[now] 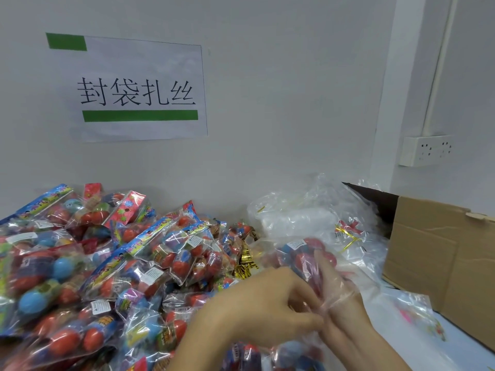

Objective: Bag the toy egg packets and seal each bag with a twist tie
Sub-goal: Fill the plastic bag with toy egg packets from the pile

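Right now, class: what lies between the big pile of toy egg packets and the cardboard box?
In the head view: gold twist ties, clear plastic bags, and a filled bag near both hands.
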Demonstrator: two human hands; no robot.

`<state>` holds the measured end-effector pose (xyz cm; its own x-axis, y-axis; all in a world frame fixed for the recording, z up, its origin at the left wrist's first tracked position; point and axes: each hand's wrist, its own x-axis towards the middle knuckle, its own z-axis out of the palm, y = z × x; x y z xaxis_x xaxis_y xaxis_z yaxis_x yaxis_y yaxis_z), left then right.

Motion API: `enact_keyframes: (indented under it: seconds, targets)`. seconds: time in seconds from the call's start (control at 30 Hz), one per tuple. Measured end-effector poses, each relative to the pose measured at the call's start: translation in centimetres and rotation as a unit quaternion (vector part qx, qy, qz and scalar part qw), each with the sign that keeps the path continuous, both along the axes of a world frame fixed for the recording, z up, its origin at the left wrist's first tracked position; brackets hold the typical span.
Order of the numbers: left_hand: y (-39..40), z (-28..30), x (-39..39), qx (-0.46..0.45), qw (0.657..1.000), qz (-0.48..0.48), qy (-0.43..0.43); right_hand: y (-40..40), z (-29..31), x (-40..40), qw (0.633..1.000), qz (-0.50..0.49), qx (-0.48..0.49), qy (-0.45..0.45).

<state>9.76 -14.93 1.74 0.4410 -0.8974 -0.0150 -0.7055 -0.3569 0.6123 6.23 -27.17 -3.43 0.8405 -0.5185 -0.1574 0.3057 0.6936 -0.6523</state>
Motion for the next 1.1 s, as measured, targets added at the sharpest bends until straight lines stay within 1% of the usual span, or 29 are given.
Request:
enact_keyframes:
  seconds: [0.07, 0.13, 0.2, 0.23, 0.37, 0.4, 0.47, 0.53, 0.6, 0.73, 0.8, 0.87, 0.93, 1.0, 1.03, 1.07, 1.1]
  targets:
    - [0.6, 0.2, 0.5, -0.001, 0.999, 0.041, 0.02, -0.1, 0.0, 0.2, 1.0, 0.004, -0.004, -0.02]
    - [1.1, 0.0, 1.2, -0.027, 0.992, 0.114, 0.044, -0.1, -0.2, 0.4, 0.999, 0.019, -0.022, -0.029]
    - [1.1, -0.7, 2.0, -0.046, 0.981, 0.185, 0.019, -0.2, -0.6, 0.6, 0.999, 0.035, -0.035, -0.018]
    - [0.9, -1.1, 2.3, -0.042, 0.979, 0.2, -0.002, -0.3, -0.6, 0.7, 0.998, 0.043, -0.037, -0.011]
    - [0.0, -2.6, 2.2, -0.007, 0.985, 0.168, -0.032, -0.4, -0.4, 0.4, 0.995, 0.099, 0.0, -0.031]
    - [-0.1, -2.7, 2.2, 0.004, 0.986, 0.161, -0.046, -0.3, -0.3, 0.3, 0.995, 0.1, 0.008, -0.029]
    - [-0.4, -2.8, 1.9, 0.019, 0.987, 0.146, -0.072, -0.2, -0.2, 0.3, 0.998, 0.059, 0.01, -0.024]
    - [-0.5, -2.6, 1.8, 0.035, 0.989, 0.115, -0.081, -0.3, -0.2, 0.5, 0.999, 0.007, -0.013, -0.029]
    - [-0.6, -2.3, 1.4, 0.052, 0.995, 0.072, -0.047, -0.1, -0.1, 0.7, 0.999, -0.013, -0.025, -0.024]
    - [-0.1, -1.7, 1.5, 0.068, 0.997, 0.033, -0.014, 0.1, -0.3, 0.7, 0.997, -0.02, -0.059, 0.041]
    - [0.6, -1.3, 2.0, 0.074, 0.996, 0.043, 0.018, 0.1, -0.2, 0.5, 0.996, 0.001, -0.071, 0.063]
    - [1.7, -1.0, 2.6, 0.08, 0.993, 0.088, 0.023, -0.1, -0.3, 0.4, 0.994, 0.005, -0.083, 0.072]
    - [2.4, -1.0, 3.4, 0.037, 0.987, 0.156, -0.027, -0.4, -0.4, 0.4, 0.992, 0.0, -0.099, 0.078]
    - [2.5, -1.0, 3.8, -0.051, 0.974, 0.204, -0.082, -0.4, -0.6, 0.4, 0.993, 0.021, -0.108, 0.054]
    - [2.4, -1.2, 4.0, -0.085, 0.97, 0.211, -0.089, -0.3, -0.7, 0.4, 0.993, 0.025, -0.11, 0.041]
    - [2.2, -1.4, 4.0, -0.096, 0.97, 0.208, -0.083, -0.3, -0.8, 0.3, 0.992, 0.026, -0.116, 0.031]
    - [2.0, -1.9, 4.2, -0.087, 0.973, 0.198, -0.077, -0.3, -0.8, 0.2, 0.991, 0.033, -0.124, 0.025]
